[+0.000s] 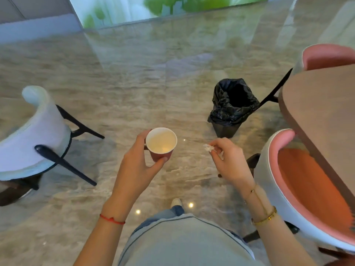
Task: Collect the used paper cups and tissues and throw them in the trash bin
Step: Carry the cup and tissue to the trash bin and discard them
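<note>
My left hand (137, 166) grips a red paper cup (161, 144) with a white inside, held upright above the floor. My right hand (228, 162) pinches a small crumpled white tissue (208, 147) between thumb and fingertips. A trash bin (231, 106) lined with a black bag stands on the floor ahead and slightly right of both hands, its mouth open. The cup looks empty inside.
A pink-seated chair (299, 189) stands close on my right, beside a brown table (322, 104), with another pink chair (326, 56) behind it. A white chair (36, 135) with black legs stands to my left. Glossy marble floor (134, 83) stretches ahead.
</note>
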Demonstrator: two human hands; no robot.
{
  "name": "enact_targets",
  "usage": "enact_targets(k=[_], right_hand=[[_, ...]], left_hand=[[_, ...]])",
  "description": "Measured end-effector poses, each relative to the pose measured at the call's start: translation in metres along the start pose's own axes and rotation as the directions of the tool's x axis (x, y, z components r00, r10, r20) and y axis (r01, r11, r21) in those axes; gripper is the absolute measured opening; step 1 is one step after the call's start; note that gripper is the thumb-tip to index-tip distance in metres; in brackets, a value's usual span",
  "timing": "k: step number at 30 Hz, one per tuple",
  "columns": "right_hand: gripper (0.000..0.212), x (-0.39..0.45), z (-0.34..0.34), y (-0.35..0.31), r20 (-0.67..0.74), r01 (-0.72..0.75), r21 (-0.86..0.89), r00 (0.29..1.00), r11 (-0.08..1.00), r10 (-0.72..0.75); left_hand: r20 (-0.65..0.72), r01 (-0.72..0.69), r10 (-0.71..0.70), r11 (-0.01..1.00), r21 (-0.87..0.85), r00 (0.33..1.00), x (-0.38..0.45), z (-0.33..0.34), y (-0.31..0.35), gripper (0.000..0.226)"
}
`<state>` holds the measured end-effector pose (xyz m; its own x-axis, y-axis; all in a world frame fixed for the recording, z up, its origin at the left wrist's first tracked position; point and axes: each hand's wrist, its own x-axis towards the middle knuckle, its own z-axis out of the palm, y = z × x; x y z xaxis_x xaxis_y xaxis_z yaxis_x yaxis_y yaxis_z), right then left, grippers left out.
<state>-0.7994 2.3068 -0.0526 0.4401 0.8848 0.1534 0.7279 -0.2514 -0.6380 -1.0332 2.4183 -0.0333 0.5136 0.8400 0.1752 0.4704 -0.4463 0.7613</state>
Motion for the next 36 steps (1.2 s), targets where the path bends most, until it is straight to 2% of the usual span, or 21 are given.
enact_targets(k=[10, 18, 27, 30, 36], right_hand=[[0.013, 0.163, 0.001, 0.045, -0.172, -0.135, -0.008, 0.976, 0.991, 0.131], [0.014, 0.293, -0.01, 0.13, -0.206, -0.26, 0.041, 0.943, 0.965, 0.263], [0.015, 0.444, -0.063, 0.224, -0.26, -0.365, 0.031, 0.896, 0.931, 0.36], [0.015, 0.476, -0.076, 0.252, -0.28, -0.415, 0.046, 0.868, 0.909, 0.411], [0.015, 0.525, -0.085, 0.306, -0.3, -0.554, 0.077, 0.78, 0.829, 0.549]], left_hand=[[0.194, -0.108, 0.11, 0.994, -0.021, 0.975, 0.225, 0.042, -0.017, 0.075], [0.252, -0.151, 0.149, 0.988, -0.012, 0.956, 0.383, 0.125, -0.02, 0.076], [0.332, -0.22, 0.221, 0.975, -0.039, 0.917, 0.575, 0.229, 0.02, 0.073], [0.353, -0.247, 0.251, 0.967, -0.058, 0.901, 0.624, 0.263, 0.031, 0.071], [0.472, -0.298, 0.306, 0.95, -0.094, 0.827, 0.707, 0.338, 0.042, 0.069]])
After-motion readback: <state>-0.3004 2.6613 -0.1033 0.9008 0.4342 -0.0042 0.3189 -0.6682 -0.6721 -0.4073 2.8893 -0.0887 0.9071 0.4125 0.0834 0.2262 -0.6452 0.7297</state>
